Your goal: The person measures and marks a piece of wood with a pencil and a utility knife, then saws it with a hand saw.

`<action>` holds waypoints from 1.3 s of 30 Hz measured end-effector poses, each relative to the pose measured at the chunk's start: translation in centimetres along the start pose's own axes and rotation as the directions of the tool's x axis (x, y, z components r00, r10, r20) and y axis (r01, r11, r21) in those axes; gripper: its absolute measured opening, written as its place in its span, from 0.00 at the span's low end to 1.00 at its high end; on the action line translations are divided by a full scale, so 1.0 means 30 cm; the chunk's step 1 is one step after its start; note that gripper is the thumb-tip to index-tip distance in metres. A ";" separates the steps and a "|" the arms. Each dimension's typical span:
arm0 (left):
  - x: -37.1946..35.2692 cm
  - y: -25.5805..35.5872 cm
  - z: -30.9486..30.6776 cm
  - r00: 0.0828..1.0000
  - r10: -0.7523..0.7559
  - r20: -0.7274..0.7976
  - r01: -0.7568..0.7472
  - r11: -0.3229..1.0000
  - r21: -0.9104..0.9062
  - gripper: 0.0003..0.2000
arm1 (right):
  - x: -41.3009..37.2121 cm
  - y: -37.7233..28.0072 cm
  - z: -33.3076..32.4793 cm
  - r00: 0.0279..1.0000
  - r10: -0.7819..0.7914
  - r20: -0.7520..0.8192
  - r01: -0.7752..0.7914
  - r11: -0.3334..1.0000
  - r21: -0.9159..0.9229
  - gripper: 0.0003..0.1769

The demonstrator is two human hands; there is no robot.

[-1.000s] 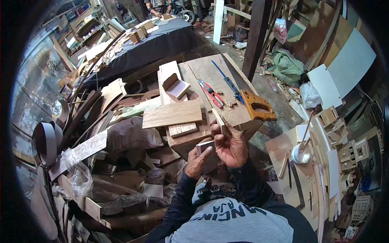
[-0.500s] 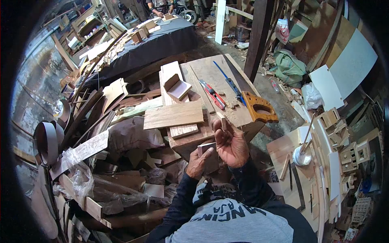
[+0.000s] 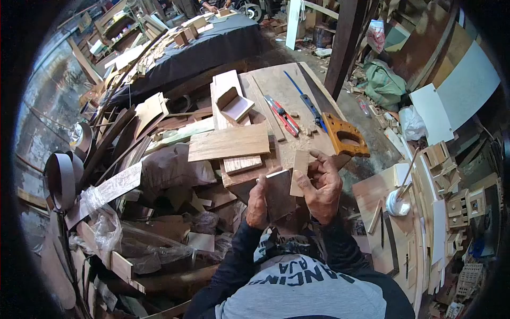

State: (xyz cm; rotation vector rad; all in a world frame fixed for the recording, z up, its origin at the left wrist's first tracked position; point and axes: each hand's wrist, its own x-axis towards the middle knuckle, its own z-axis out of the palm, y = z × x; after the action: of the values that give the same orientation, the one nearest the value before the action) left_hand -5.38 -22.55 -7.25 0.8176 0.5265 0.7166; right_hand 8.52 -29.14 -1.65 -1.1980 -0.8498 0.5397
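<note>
My left hand [image 3: 257, 206] is closed on the edge of a dark wooden panel [image 3: 280, 198], held upright with a pale top edge. In my right hand [image 3: 324, 190], a small light wooden piece [image 3: 299, 171] is pinched between thumb and fingers, just beside the panel. Both hands are at the near edge of the workbench [image 3: 268, 80]. A plain wooden board [image 3: 229, 142] lies across another board there. Behind it sits an L-shaped wooden part [image 3: 235, 105]. Further right are a red cutter [image 3: 282, 115], a blue narrow-bladed tool [image 3: 308, 103] and a handsaw with a wooden handle [image 3: 340, 137].
Scrap wood and plastic wrap [image 3: 106, 218] pile up at left. On the right, a lower board [image 3: 372, 186] carries a white pot [image 3: 397, 203] with a stick. A dark post [image 3: 344, 53] stands beyond the bench. A co-worker's hands [image 3: 211, 8] show behind a black-covered table [image 3: 212, 50].
The dark panel has turned its broad face into view. My right hand has moved slightly right and lower, and its wooden piece now shows its flat face.
</note>
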 end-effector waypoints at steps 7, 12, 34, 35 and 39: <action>0.045 0.046 0.102 0.989 0.132 0.069 -0.129 0.991 -0.041 0.39 | -0.068 -0.015 0.030 0.927 -0.287 0.240 0.374 0.722 -0.582 0.26; 0.058 0.073 0.152 0.992 0.110 0.065 -0.105 0.992 -0.071 0.40 | -0.002 -0.011 0.037 0.905 -0.392 0.165 0.411 0.703 -0.581 0.26; 0.219 0.209 0.050 0.889 0.349 -0.297 -0.285 0.928 0.239 0.18 | 0.151 0.099 -0.065 0.980 0.201 -0.016 -0.198 0.975 0.098 0.16; 0.216 0.228 0.067 0.910 0.320 -0.265 -0.272 0.941 0.202 0.17 | 0.158 0.109 -0.077 0.976 0.216 0.026 -0.217 0.976 0.034 0.18; 0.262 0.205 0.060 0.890 0.406 -0.205 -0.359 0.904 0.231 0.17 | 0.157 0.139 -0.068 0.950 0.311 -0.014 -0.305 0.940 0.153 0.19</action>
State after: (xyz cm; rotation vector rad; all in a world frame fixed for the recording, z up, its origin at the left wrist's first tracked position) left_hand -1.32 -14.60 -2.45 1.0308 0.6744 1.1611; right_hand 13.21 -25.51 -4.54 -1.2059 -0.5793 0.8184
